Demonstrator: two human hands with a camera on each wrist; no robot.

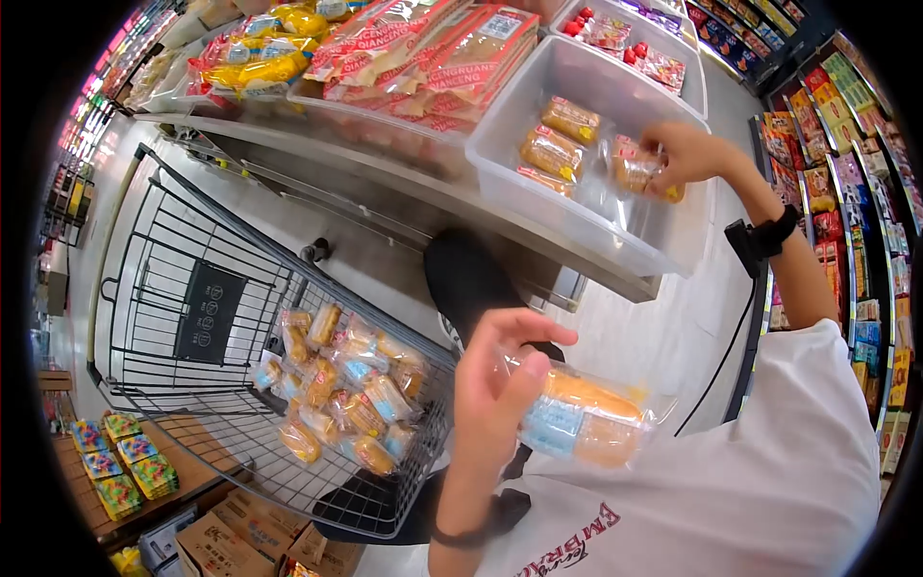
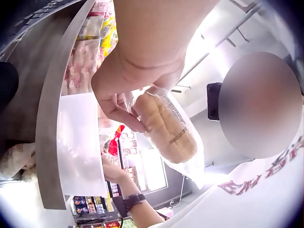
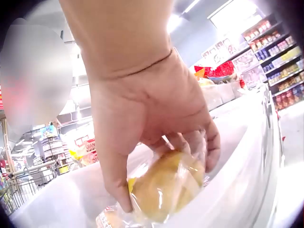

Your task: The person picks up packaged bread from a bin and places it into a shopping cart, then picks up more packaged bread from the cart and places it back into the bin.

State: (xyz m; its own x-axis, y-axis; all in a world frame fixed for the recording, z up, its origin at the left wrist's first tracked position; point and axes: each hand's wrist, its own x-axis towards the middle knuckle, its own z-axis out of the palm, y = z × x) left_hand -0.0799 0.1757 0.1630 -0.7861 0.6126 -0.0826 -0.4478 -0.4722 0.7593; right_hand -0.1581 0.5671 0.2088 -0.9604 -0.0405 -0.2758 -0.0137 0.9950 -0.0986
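The left hand (image 1: 492, 399) grasped one end of an oblong golden bread roll in clear film with a pale blue panel (image 1: 582, 423), held in front of the white shirt; the thumb and fingers pinched near the wrapper's end, presumably to spare the soft crumb. The right hand (image 1: 697, 154) was closed round a clear-wrapped golden roll with a red-and-white label (image 1: 635, 168), thumb on one side and fingers on the other, inside a translucent white plastic bin (image 1: 577, 219). Left of that hand lay further wrapped golden rolls (image 1: 553, 152), kept together, it appeared, by the bin's walls on the grey-edged table (image 1: 630, 279). Left of the left hand, a dark wire shopping cart (image 1: 210, 310) contained a loose heap of similar packs (image 1: 351, 399), probably tumbled because they were unstacked.
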